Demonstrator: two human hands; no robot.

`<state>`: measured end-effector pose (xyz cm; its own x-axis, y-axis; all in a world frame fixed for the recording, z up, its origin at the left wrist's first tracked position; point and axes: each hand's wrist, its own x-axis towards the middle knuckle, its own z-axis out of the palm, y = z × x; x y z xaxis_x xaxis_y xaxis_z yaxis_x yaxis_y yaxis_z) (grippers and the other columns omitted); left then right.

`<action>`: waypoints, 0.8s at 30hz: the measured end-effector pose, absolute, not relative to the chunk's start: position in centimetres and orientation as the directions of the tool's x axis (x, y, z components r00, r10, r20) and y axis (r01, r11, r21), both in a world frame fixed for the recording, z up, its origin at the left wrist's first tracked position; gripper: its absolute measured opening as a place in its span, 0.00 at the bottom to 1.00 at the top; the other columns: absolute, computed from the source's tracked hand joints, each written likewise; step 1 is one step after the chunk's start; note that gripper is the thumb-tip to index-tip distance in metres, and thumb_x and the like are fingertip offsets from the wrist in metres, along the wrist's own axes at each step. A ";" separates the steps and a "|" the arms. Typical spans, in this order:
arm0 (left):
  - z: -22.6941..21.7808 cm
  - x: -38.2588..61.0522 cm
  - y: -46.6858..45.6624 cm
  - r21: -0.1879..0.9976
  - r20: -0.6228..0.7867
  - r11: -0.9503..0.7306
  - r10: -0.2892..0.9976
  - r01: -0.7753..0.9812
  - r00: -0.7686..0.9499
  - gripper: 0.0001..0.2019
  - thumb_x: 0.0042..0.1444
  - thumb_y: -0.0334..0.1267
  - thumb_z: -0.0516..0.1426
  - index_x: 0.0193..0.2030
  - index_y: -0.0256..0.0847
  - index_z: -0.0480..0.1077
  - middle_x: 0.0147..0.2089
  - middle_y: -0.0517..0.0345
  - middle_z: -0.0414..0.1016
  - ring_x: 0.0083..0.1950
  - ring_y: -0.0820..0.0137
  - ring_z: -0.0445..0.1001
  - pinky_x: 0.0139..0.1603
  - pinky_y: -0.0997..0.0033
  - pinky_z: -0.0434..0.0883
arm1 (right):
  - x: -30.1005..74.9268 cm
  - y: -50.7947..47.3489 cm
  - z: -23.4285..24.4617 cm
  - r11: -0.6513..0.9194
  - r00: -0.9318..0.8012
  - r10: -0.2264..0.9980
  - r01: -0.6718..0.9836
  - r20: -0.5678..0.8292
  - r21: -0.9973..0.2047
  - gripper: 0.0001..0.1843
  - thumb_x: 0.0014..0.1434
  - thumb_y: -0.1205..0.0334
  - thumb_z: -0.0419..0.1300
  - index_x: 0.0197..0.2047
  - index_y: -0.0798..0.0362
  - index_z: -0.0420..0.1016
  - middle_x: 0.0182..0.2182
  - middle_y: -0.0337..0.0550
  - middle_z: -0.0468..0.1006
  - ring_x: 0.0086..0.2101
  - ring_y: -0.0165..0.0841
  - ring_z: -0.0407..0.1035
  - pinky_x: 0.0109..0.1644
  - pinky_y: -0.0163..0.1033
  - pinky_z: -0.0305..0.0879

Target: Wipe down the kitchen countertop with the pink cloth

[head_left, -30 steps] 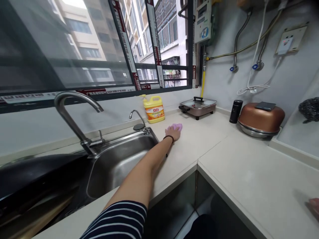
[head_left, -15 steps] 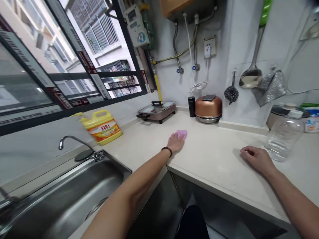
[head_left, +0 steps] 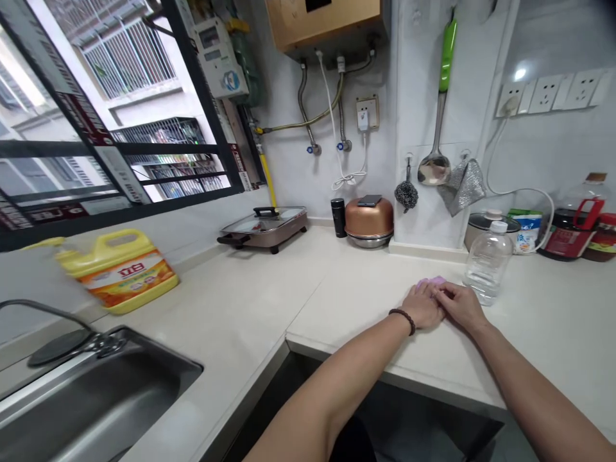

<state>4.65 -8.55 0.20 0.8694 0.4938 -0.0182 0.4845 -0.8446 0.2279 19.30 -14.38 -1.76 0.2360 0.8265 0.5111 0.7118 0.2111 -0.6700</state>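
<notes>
My left hand (head_left: 422, 306) lies on a pink cloth (head_left: 432, 282) on the pale countertop (head_left: 356, 289), fingers pressed down over it, a dark bead bracelet on the wrist. My right hand (head_left: 459, 303) meets the left one at the cloth, its fingers curled against it. Only a small edge of the cloth shows beyond the knuckles. A clear plastic bottle (head_left: 487, 270) with a white cap stands just right of both hands.
A yellow detergent jug (head_left: 118, 270) and a steel sink (head_left: 91, 398) are at the left. An electric pan with glass lid (head_left: 264, 228), a black cup (head_left: 338, 217), a copper pot (head_left: 369, 221) and jars (head_left: 565, 234) line the back wall. A ladle (head_left: 436, 163) hangs above.
My left hand slid the pink cloth rightward along the counter to the bottle. My right hand moved in and joined it. The view turned right, away from the sink.
</notes>
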 end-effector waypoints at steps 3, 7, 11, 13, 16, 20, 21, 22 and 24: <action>0.7 5.6 -6.6 0.198 -0.088 -0.806 0.552 0.558 0.829 0.35 0.71 0.50 0.41 0.82 0.45 0.46 0.85 0.52 0.34 0.84 0.53 0.32 0.81 0.41 0.39 | 19.2 -14.4 -1.7 0.232 0.222 0.817 0.719 0.532 -0.655 0.20 0.62 0.44 0.59 0.37 0.48 0.86 0.30 0.42 0.84 0.29 0.37 0.74 0.36 0.40 0.67; 1.2 6.7 -4.0 0.182 -0.056 -0.796 0.577 0.577 0.814 0.35 0.69 0.52 0.47 0.81 0.53 0.48 0.85 0.51 0.35 0.84 0.50 0.36 0.79 0.37 0.42 | 18.7 -14.4 -1.4 0.247 0.214 0.803 0.729 0.556 -0.638 0.18 0.62 0.47 0.59 0.35 0.49 0.85 0.27 0.41 0.82 0.27 0.36 0.71 0.34 0.39 0.64; 1.6 8.2 -1.9 0.152 -0.079 -0.774 0.610 0.614 0.788 0.35 0.70 0.54 0.46 0.81 0.55 0.46 0.85 0.51 0.37 0.84 0.51 0.36 0.79 0.36 0.42 | 18.2 -14.2 -1.1 0.264 0.210 0.793 0.729 0.573 -0.632 0.16 0.63 0.49 0.59 0.37 0.48 0.85 0.26 0.39 0.80 0.26 0.34 0.69 0.34 0.38 0.62; 1.9 8.9 -1.3 0.158 -0.090 -0.745 0.643 0.648 0.761 0.33 0.72 0.52 0.42 0.81 0.55 0.46 0.85 0.52 0.37 0.84 0.53 0.35 0.79 0.37 0.41 | 18.2 -14.1 -0.9 0.267 0.203 0.792 0.733 0.576 -0.626 0.16 0.63 0.50 0.58 0.36 0.48 0.84 0.25 0.38 0.79 0.26 0.34 0.69 0.34 0.38 0.61; 2.4 9.7 -0.7 0.161 -0.098 -0.715 0.675 0.681 0.732 0.32 0.72 0.51 0.40 0.81 0.54 0.47 0.85 0.52 0.37 0.84 0.54 0.35 0.79 0.37 0.39 | 18.3 -14.1 -0.7 0.260 0.195 0.808 0.731 0.557 -0.632 0.15 0.63 0.51 0.58 0.36 0.49 0.84 0.24 0.38 0.79 0.25 0.33 0.68 0.33 0.37 0.59; 2.8 9.8 -0.8 0.153 -0.096 -0.720 0.672 0.677 0.735 0.32 0.73 0.50 0.39 0.81 0.54 0.47 0.85 0.52 0.37 0.84 0.56 0.35 0.79 0.39 0.41 | 18.5 -14.3 -0.5 0.242 0.204 0.811 0.737 0.549 -0.631 0.15 0.62 0.50 0.58 0.36 0.48 0.84 0.24 0.38 0.78 0.25 0.32 0.68 0.32 0.37 0.58; 2.8 9.7 -0.9 0.151 -0.099 -0.723 0.667 0.674 0.738 0.32 0.73 0.50 0.39 0.81 0.53 0.46 0.85 0.51 0.37 0.84 0.56 0.35 0.79 0.40 0.42 | 18.6 -14.3 -0.5 0.238 0.210 0.809 0.737 0.549 -0.633 0.16 0.62 0.50 0.58 0.36 0.48 0.84 0.24 0.38 0.78 0.24 0.32 0.68 0.32 0.37 0.58; 2.8 9.4 -1.1 0.148 -0.101 -0.727 0.663 0.670 0.742 0.32 0.73 0.50 0.40 0.81 0.53 0.46 0.85 0.51 0.37 0.84 0.55 0.35 0.79 0.40 0.43 | 18.6 -14.3 -0.5 0.235 0.215 0.808 0.735 0.548 -0.636 0.16 0.62 0.49 0.58 0.35 0.48 0.84 0.24 0.38 0.79 0.24 0.33 0.68 0.32 0.37 0.58; 2.7 8.7 -1.6 0.143 -0.101 -0.740 0.650 0.658 0.753 0.32 0.72 0.50 0.42 0.82 0.53 0.46 0.84 0.49 0.37 0.84 0.54 0.36 0.79 0.40 0.43 | 18.7 -14.4 -0.4 0.229 0.226 0.809 0.729 0.543 -0.645 0.17 0.62 0.48 0.58 0.35 0.48 0.84 0.23 0.38 0.78 0.24 0.33 0.67 0.31 0.37 0.58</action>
